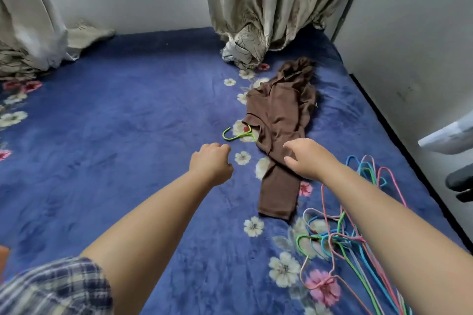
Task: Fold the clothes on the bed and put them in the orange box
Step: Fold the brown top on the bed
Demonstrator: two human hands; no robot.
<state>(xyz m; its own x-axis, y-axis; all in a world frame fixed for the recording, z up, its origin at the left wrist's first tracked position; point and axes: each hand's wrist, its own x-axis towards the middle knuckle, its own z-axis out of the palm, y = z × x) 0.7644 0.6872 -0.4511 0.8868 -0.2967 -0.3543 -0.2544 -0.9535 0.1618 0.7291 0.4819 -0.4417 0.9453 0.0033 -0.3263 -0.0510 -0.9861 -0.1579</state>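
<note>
A brown hooded garment (280, 112) lies stretched out on the blue floral bed (122, 115), right of centre, with a green hanger (236, 135) poking out of its left side. My right hand (305, 158) hovers over the garment's lower part, fingers loosely curled, holding nothing. Just left of the garment my left hand (212, 161) is above the bedspread, its fingers curled and empty. A sliver of something orange (3, 259) shows at the left edge; I cannot tell whether it is the box.
A heap of coloured wire hangers (340, 235) lies on the bed at the near right, under my right forearm. Beige curtains (268, 7) hang down onto the bed at the far left and far middle. A white wall (409, 33) runs along the bed's right side.
</note>
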